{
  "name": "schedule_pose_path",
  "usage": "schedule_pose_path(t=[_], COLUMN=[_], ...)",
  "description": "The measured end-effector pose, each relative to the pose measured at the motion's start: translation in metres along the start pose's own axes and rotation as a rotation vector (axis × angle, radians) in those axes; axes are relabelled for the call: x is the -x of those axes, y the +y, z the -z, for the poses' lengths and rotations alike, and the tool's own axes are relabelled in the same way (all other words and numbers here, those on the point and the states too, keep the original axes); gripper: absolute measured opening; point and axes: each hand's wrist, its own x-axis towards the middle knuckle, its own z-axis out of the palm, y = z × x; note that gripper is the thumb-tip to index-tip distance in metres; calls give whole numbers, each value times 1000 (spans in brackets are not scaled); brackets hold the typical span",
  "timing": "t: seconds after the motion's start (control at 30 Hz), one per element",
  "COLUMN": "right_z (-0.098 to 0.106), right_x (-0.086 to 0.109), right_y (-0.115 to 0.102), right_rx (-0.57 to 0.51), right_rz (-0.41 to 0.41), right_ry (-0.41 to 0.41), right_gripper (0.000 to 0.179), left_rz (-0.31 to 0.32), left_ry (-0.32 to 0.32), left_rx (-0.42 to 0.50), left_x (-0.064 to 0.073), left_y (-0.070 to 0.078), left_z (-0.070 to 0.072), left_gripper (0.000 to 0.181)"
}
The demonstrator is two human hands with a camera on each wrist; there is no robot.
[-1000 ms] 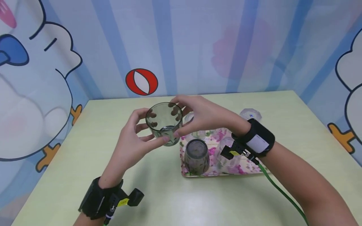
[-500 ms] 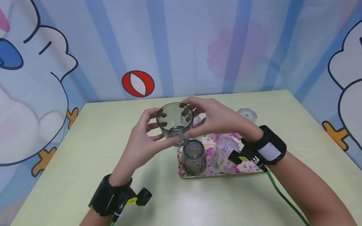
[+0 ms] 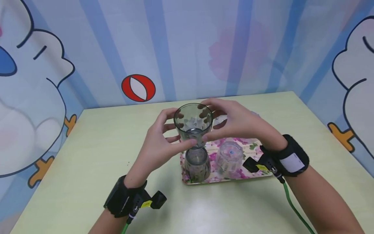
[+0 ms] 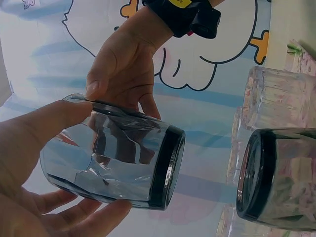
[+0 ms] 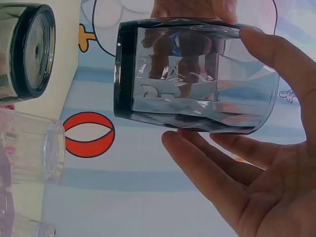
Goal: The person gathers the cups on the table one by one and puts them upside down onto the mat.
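Observation:
A smoky grey drinking glass (image 3: 190, 125) is held mouth up in the air by both hands. My left hand (image 3: 159, 139) grips its left side, thumb in front and fingers spread behind. On the opposite side my right hand (image 3: 236, 120) holds it between thumb and fingertips. Straight below stands a second smoky glass (image 3: 197, 167), upside down on a pink flowered tray (image 3: 248, 148). In the left wrist view a gap separates the held glass's dark base (image 4: 170, 170) from the base of the upturned smoky glass (image 4: 254, 175).
An upturned clear glass (image 3: 230, 157) stands on the tray just right of the smoky one. More clear glassware (image 3: 219, 121) lies behind, partly hidden by the right hand. The pale table (image 3: 122, 143) meets a cartoon-printed backdrop (image 3: 187, 48). A green cable (image 3: 295, 204) trails from the right wrist.
Both hands have carried the held glass rightward, from left of the tray to over the upturned smoky glass. The head view has shifted slightly.

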Motion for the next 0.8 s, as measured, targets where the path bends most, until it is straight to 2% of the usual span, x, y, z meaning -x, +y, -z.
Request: schedule_pose_path(t=[0.27,0.47,0.8], right_z=[5,7,5], right_x=[16,22,31], right_y=[1,6,13], right_rx=[6,-31,-60], right_rz=[-12,-2,1], right_ry=[56,80,106], right_gripper=[78,76,73], left_rz=[-28,-35,-33], left_ry=[-18,-27,-51], left_rx=[-5,0,16], left_x=[-4,-7,-8], left_y=[3,4,4], left_z=[-11,-19,-24], left_gripper=[77,77,77])
